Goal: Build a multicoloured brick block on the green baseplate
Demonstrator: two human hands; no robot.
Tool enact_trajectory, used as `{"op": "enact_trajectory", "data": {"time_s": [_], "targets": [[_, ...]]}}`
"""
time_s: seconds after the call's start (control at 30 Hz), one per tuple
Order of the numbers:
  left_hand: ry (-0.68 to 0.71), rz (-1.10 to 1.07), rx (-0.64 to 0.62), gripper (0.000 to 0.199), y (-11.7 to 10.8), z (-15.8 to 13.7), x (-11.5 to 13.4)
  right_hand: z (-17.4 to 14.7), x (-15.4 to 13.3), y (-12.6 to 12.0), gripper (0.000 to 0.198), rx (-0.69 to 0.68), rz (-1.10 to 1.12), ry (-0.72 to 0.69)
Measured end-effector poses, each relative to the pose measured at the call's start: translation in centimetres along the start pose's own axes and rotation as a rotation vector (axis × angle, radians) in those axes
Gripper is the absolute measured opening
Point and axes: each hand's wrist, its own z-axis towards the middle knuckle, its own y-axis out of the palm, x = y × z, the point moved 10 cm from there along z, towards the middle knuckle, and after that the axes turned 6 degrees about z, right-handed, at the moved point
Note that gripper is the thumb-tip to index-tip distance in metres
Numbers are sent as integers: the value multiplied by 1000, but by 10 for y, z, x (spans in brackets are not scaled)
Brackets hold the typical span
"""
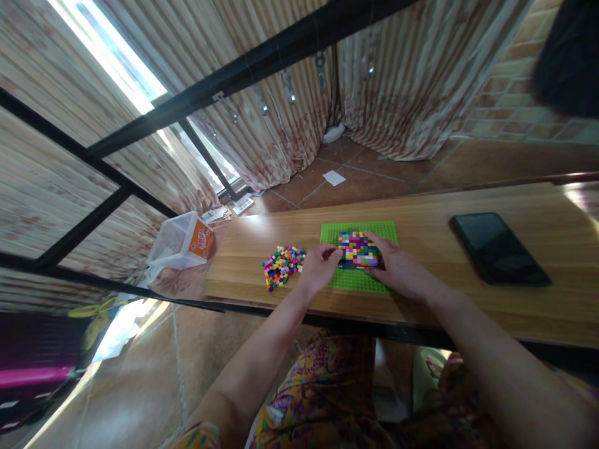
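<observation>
A block of many-coloured toy building bricks (358,251) sits on the green studded baseplate (360,284). At the block's left edge is my left hand (322,267), its thumb and fingertips pinched together. Whatever lies in that pinch is too small to make out. My right hand (400,267) grips the block's right side, with a finger along the far corner and the thumb at the near corner. Just left of my left hand, a loose pile of small coloured bricks (282,267) lies on the wooden table (253,240).
To the right, a black tablet (500,248) lies on the table. A clear plastic tub (175,242) with an orange label stands beyond the table's left end. A black metal bar (262,59) crosses in front of the curtains. White paper (334,178) lies on the tiled floor.
</observation>
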Motion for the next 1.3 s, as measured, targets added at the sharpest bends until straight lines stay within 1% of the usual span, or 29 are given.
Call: {"op": "enact_trajectory", "data": {"time_s": [0.3, 0.47, 0.63, 0.73, 0.87, 0.97, 1.07, 1.13, 1.3], "targets": [[-13, -15, 40, 14, 3, 3, -7, 0, 1, 0, 80, -20, 0, 27], [-35, -55, 60, 13, 5, 7, -11, -1, 1, -1, 79, 13, -1, -13], [-2, -67, 35, 14, 5, 3, -6, -1, 2, -1, 78, 34, -20, -39], [12, -76, 94, 15, -11, -5, -11, -1, 4, 0, 78, 19, -26, -31], [-14, -88, 199, 11, -50, -25, -35, -2, 3, 2, 77, -3, -23, -41], [-33, 38, 198, 13, -72, -41, -50, -2, 4, 2, 78, 3, -19, -39], [0, 231, 182, 16, -79, -53, -50, -2, 3, 2, 78, 13, -14, -48], [48, 340, 168, 19, -75, -55, -43, -2, 3, 2, 78, 9, -19, -47], [195, 572, 67, 24, -47, -48, -18, -2, 4, 1, 76, 8, -20, -41]]}}
